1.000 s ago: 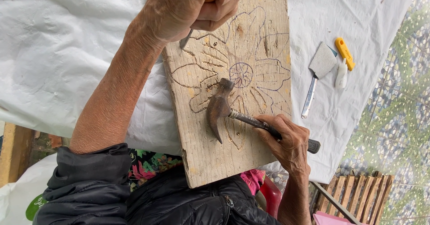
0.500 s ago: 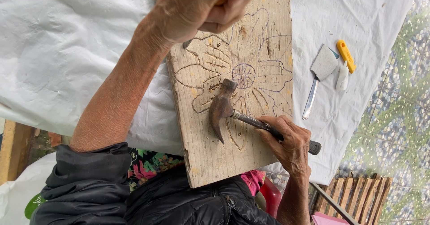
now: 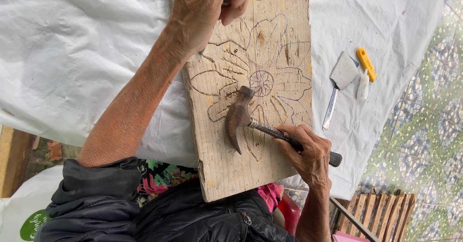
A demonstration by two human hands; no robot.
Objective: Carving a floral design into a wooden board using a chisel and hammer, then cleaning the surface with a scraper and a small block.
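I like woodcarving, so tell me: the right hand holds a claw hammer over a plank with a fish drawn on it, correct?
Not quite. The head view shows a flower outline, not a fish, on the wooden plank. The right hand does hold the claw hammer over it.

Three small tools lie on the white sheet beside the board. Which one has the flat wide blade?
The scraper, lying nearest the board: a broad grey blade on a slim handle. The yellow cutter and small white piece beside it are narrow.
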